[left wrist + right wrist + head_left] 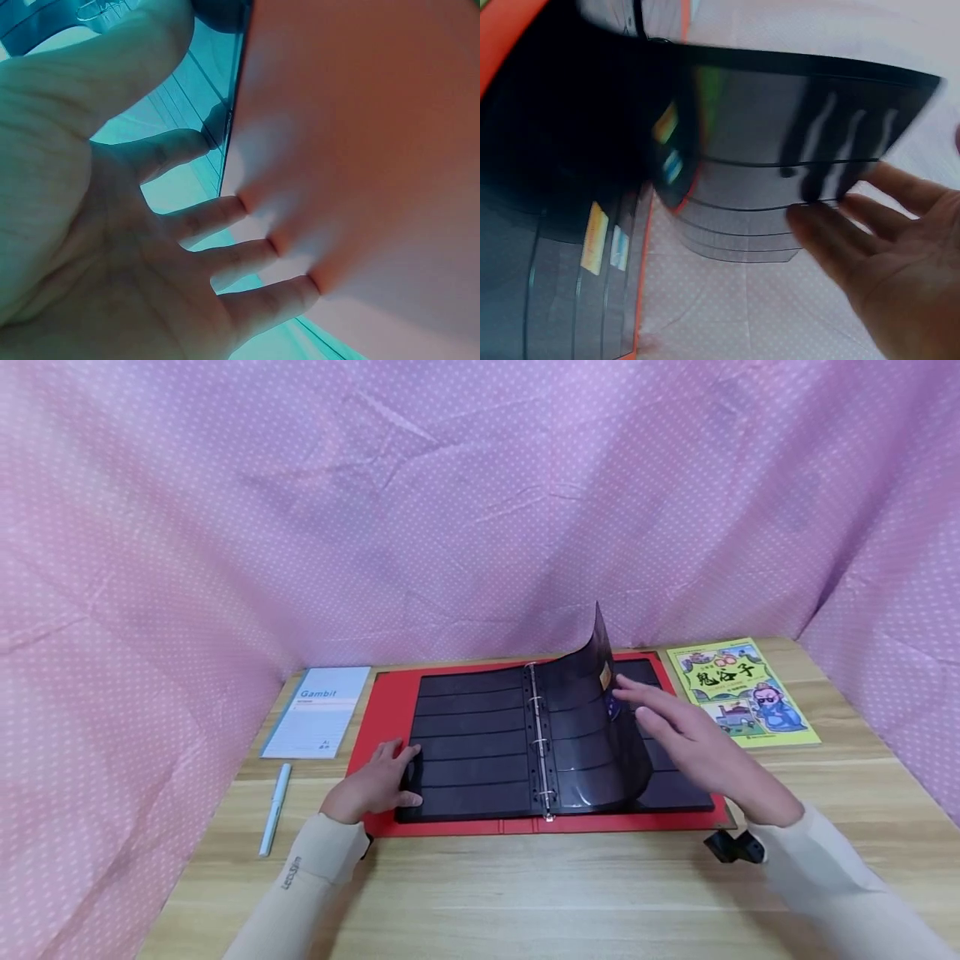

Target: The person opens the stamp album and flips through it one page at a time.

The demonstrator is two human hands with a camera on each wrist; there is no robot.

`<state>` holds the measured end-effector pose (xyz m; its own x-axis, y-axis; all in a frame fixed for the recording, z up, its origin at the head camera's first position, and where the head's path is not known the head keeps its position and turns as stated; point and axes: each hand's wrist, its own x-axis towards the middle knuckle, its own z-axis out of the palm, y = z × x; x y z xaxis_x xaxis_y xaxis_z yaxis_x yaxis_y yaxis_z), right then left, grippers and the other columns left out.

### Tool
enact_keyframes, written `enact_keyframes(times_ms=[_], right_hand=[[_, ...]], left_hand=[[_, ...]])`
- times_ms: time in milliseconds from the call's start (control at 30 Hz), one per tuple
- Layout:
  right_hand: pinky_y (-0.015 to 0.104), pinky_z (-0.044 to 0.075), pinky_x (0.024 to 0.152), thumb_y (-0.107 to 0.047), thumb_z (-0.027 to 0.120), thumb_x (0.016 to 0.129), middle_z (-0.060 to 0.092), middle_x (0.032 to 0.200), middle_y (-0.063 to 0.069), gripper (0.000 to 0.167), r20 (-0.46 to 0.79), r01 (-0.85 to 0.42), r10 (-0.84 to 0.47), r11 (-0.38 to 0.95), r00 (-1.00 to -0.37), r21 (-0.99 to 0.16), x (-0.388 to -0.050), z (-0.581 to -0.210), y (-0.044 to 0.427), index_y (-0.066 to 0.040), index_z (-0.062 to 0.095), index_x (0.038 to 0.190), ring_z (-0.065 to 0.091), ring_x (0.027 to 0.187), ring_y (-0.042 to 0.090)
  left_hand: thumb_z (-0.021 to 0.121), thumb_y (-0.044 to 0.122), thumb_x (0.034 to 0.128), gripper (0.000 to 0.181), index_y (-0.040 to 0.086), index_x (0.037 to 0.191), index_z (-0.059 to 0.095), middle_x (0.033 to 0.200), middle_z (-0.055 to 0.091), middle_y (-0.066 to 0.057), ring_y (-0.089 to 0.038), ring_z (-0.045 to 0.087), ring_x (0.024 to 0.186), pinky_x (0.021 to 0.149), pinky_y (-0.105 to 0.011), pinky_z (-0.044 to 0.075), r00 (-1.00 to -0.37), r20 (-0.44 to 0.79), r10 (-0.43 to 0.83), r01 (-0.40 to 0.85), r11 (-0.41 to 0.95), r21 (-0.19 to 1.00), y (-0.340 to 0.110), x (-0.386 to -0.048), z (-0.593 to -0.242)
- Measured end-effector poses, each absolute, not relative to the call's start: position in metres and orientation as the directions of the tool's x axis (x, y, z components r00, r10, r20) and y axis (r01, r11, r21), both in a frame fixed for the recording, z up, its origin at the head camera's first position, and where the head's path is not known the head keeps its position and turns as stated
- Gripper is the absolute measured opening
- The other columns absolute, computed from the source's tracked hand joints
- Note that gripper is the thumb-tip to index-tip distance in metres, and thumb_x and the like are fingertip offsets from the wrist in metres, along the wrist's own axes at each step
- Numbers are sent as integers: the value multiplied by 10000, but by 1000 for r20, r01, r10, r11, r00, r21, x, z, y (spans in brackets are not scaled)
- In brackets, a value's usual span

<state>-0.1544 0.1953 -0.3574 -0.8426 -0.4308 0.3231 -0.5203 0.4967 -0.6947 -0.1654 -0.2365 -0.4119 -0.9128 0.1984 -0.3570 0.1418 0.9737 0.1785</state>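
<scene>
Hands (375, 781) (697, 743) @ binder pg edges (633, 768)

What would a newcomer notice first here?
Probably the dark page curving up from the open red binder at the centre, with the right hand at its right. Next, perhaps, the bright yellow book beyond the binder's right side.
</scene>
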Motion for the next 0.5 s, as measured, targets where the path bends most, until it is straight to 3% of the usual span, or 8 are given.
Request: enact_keyframes(times_ms=[100,300,500], right_hand=[[142,232,1028,-71,382,1010,336,1494,86,374,447,-608,-429,397,-785,-687,-156,-353,196,-82,499,1365,275,1371,200],[252,190,1088,-190,276,1038,312,1503,121,424,571,-671,-383,213,-726,-710,-163,-352,192,-44,452,1395,194,1403,250],[321,163,1105,-337,274,1034,313,1488,181,530,643,-707,-345,96,-684,-701,-171,-361,184,28,431,1385,184,1397,306]], left_hand=[[791,333,758,852,118,1458,355,1467,240,-214,-387,237,1324,852,-496,496,-910,-360,204,149,973,175,-236,-166,-411],[795,322,755,856,123,1460,352,1474,232,-209,-385,229,1330,854,-496,496,-911,-368,187,130,976,173,-237,-165,-410],[799,313,752,856,109,1457,357,1473,234,-219,-394,226,1334,854,-505,493,-911,-365,189,133,976,175,-235,-164,-408]])
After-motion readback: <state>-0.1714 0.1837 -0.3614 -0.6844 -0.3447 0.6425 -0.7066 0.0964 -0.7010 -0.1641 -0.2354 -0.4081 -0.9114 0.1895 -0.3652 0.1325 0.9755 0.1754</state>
